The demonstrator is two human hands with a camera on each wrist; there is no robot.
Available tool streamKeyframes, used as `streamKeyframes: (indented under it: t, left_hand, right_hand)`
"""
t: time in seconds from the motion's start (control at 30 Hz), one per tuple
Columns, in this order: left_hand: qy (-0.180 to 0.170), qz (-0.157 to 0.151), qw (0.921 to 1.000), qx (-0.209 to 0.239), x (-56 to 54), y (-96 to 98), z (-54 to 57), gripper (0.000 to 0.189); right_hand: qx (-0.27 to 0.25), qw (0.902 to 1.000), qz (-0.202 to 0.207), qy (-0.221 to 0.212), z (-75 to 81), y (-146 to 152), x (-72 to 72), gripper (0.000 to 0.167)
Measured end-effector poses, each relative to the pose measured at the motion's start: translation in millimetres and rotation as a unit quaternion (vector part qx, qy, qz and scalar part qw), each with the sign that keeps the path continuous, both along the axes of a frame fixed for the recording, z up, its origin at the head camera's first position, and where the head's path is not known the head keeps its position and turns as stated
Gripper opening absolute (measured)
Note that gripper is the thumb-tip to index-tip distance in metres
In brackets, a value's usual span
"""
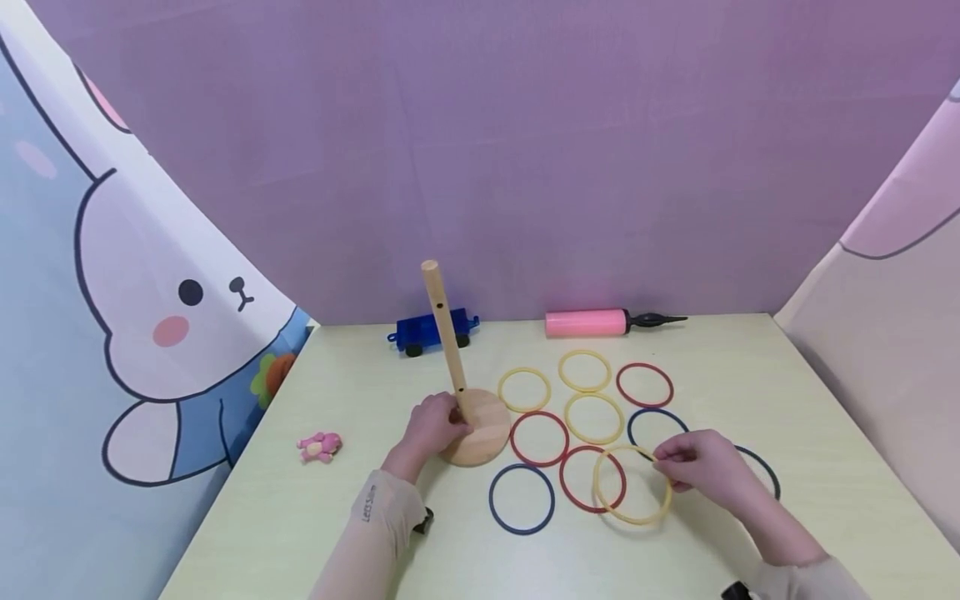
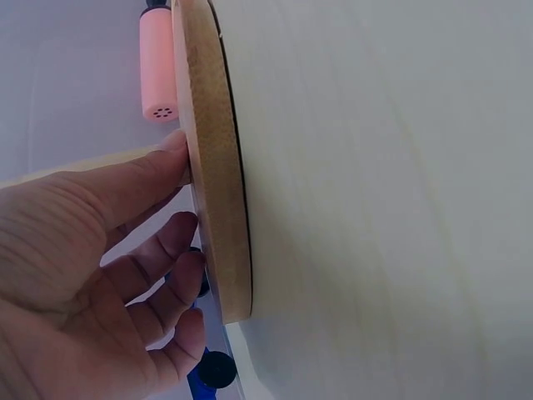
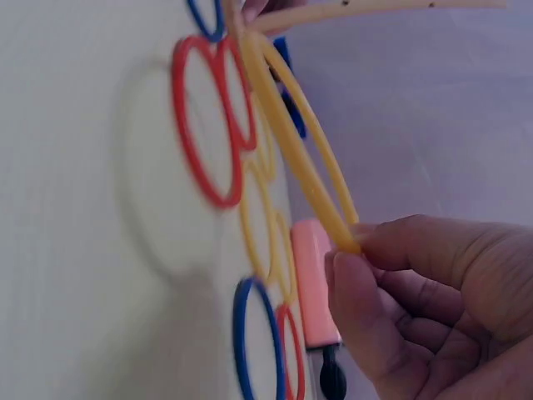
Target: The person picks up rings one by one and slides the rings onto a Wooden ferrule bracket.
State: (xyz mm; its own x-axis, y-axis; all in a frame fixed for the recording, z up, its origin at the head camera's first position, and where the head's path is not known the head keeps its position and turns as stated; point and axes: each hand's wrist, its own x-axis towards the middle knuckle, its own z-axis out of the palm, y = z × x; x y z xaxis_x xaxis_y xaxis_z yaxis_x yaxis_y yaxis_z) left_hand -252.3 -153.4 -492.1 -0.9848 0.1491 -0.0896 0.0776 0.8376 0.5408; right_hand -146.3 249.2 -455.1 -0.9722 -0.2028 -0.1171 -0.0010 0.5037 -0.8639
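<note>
A round wooden base (image 1: 491,421) carries an upright wooden post (image 1: 447,337) that has small dark holes. My left hand (image 1: 435,429) is at the post's foot, thumb and fingers curled about its lower end and fingertips against the base. In the left wrist view that hand (image 2: 108,242) partly hides the post. My right hand (image 1: 708,467) pinches a yellow ring (image 1: 633,522) between thumb and fingers, lifted over the table. In the right wrist view the ring (image 3: 291,142) tilts, and its shadow falls on the tabletop.
Red, yellow and blue rings lie flat right of the base, among them a red ring (image 1: 540,412), a yellow ring (image 1: 585,352) and a blue ring (image 1: 522,533). Behind stand a blue toy wagon (image 1: 416,333) and a pink pump (image 1: 587,323). A pink bear figure (image 1: 320,447) lies left.
</note>
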Motion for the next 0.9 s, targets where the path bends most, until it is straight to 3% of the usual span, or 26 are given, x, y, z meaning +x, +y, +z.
streamKeyframes:
  t: [0.4,0.9]
  left_hand:
    - [0.002,-0.002,1.0000,0.008,0.2,-0.4,-0.2,0.029]
    - [-0.001,-0.002,0.9999,0.013,-1.7,-1.4,-3.6,0.032]
  right_hand:
    - [-0.111,0.9930,0.033,-0.023,28.8,-40.0,-13.5,0.026]
    - [-0.164,0.9849,0.044,-0.036,65.4,-89.8,-25.4,0.031]
